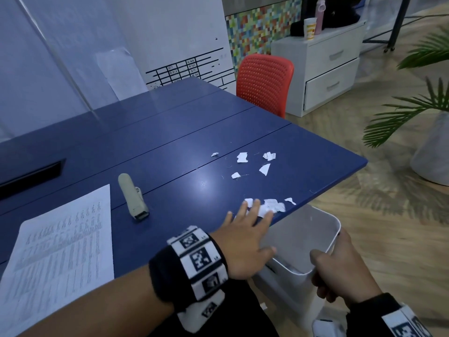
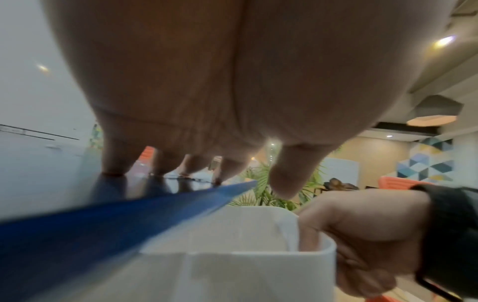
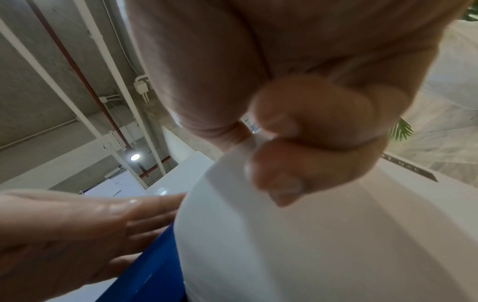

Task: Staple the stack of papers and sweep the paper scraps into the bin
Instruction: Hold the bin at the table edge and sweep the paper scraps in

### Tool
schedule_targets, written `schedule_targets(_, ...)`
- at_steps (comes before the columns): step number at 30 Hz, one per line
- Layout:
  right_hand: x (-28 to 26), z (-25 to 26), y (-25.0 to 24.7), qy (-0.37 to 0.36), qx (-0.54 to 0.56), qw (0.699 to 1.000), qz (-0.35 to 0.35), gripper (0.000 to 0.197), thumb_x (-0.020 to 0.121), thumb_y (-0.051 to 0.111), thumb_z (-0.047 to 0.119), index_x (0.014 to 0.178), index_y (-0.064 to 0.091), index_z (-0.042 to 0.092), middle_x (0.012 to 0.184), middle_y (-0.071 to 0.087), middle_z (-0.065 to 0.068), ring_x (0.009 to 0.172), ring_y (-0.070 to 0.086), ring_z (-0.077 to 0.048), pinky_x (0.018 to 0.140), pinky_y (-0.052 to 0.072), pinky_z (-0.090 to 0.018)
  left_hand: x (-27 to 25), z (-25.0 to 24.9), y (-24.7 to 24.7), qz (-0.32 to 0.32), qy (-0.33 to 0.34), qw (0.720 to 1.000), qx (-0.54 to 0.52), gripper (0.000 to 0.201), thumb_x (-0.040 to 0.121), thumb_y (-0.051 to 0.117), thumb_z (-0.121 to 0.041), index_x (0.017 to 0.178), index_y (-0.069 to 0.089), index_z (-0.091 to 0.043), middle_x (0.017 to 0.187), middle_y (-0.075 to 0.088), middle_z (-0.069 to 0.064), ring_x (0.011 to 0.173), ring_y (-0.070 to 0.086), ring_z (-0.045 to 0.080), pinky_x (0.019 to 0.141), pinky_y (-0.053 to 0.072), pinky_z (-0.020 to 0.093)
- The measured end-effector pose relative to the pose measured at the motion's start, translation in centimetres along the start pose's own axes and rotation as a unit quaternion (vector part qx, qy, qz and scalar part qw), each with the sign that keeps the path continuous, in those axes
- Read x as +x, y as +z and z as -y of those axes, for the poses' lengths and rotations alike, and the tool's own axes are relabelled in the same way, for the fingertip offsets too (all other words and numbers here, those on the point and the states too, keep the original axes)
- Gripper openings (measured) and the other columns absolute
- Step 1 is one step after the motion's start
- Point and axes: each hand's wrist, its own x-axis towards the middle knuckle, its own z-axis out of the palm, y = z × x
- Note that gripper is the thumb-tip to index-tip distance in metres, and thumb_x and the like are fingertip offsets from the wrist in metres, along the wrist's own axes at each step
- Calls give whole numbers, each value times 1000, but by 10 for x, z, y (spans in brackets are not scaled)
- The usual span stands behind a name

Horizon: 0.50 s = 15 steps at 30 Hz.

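Note:
Several white paper scraps (image 1: 243, 157) lie scattered on the blue table (image 1: 170, 152); a cluster of scraps (image 1: 273, 206) sits at the table's near edge. My left hand (image 1: 245, 229) lies flat with straight fingers (image 2: 113, 161) on the table, its fingertips touching that cluster. My right hand (image 1: 340, 266) grips the rim of a white bin (image 1: 306, 239) held just below the table edge; its fingers (image 3: 297, 159) curl over the bin's rim (image 3: 232, 163). A beige stapler (image 1: 132, 195) lies on the table beside the stack of printed papers (image 1: 60, 254) at the left.
A red chair (image 1: 263, 81) stands at the table's far end. Behind it is a white drawer cabinet (image 1: 323, 69) with a cup and bottle. A potted plant (image 1: 430, 132) stands on the wooden floor to the right.

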Motion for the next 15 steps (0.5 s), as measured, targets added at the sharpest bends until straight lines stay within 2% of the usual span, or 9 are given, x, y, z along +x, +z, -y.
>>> schedule_targets(4,0,1,2,-9,-1,1000,0,51,85,49,1,131,36,19,56,61,-25,29,50,-26,32,37,-23,2,-27,15,-25,42,998,27,72,98,33,-47,155,-6,-25,161,-26,3,147,-28,21,121,-9,50)
schedule_targets(7,-1,1,2,-4,4,1000,-2,46,87,52,5,129,37,18,55,62,-23,30,51,-27,33,39,-25,3,-37,22,-39,85,994,54,68,100,32,-44,155,-2,-23,163,-20,4,148,-26,21,121,-9,50)
schedule_targets(9,0,1,2,-1,8,1000,0,45,88,55,9,129,38,18,53,62,-22,30,52,-27,34,39,-26,2,-39,22,-42,114,991,63,64,100,34,-41,154,10,-18,165,-5,5,151,-14,22,121,-9,48)
schedule_targets(10,0,0,1,0,7,1000,1,46,88,55,8,129,39,18,52,62,-21,30,52,-27,34,39,-26,1,-38,20,-42,127,989,54,59,100,36,-39,152,21,-16,164,8,6,152,0,23,122,-7,45)
schedule_targets(12,2,-1,-1,2,5,1000,4,49,85,52,4,131,39,16,53,61,-22,30,52,-27,34,39,-25,1,-32,12,-56,135,989,-4,46,98,41,-35,140,42,-18,154,36,2,144,32,23,123,7,42)
schedule_targets(14,3,-2,-2,4,5,1000,0,54,84,52,3,134,37,18,57,61,-23,30,51,-27,34,39,-25,4,-25,-1,-116,124,983,-73,41,92,44,-33,131,52,-24,143,51,-5,131,48,20,114,34,43)
schedule_targets(15,3,-2,-3,5,7,1000,-3,55,84,51,3,135,36,20,58,60,-24,29,50,-27,34,39,-24,8,-21,-10,-157,119,976,-90,40,90,45,-32,128,55,-25,139,54,-7,128,51,18,108,41,42)
